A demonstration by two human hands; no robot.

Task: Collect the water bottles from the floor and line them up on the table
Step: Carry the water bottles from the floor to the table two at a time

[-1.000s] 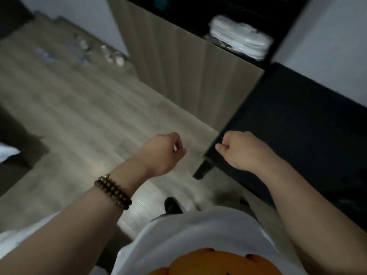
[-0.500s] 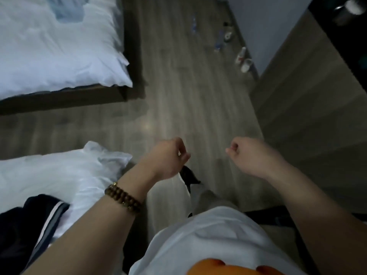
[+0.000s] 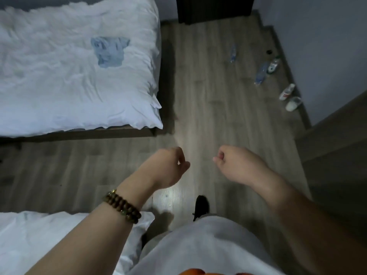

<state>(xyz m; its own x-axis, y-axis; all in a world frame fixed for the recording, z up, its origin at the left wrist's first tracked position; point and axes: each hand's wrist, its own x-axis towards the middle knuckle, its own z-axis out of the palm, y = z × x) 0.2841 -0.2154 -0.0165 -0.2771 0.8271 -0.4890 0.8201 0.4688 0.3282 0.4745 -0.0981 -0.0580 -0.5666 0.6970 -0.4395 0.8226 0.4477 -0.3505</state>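
both hands are held out low in front of the person, above the wooden floor (image 3: 208, 86). the left grip (image 3: 166, 167) is clenched loosely, thumb tip meeting the curled forefinger, with nothing inside it. the right grip (image 3: 236, 165) is clenched too, fingers folded into the palm, and it holds nothing. a bead bracelet (image 3: 122, 207) circles the left wrist. the task's things lie well apart from both hands, scattered on the floor along the foot of the grey wall (image 3: 327, 46) at upper right. the clear bottle (image 3: 233, 53) lies alone, farthest out from the wall. the bluish bottle (image 3: 260, 74) lies on its side just beside the green-labelled bottle (image 3: 273, 65). nearer the person, the red-labelled bottle (image 3: 287, 92) and the pale bottle (image 3: 293, 103) lie close together by the skirting. they are too small to tell whether any of them has water in it or a cap on. a small dark round thing (image 3: 269, 52) sits on the floor near the wall. a bed (image 3: 59, 86) with rumpled white covers fills the upper left, with a pale blue cloth (image 3: 109, 51) lying on top. more white bedding (image 3: 39, 235) shows at lower left. a dark shoe (image 3: 201, 207) pokes out below the person's white shirt (image 3: 198, 245).
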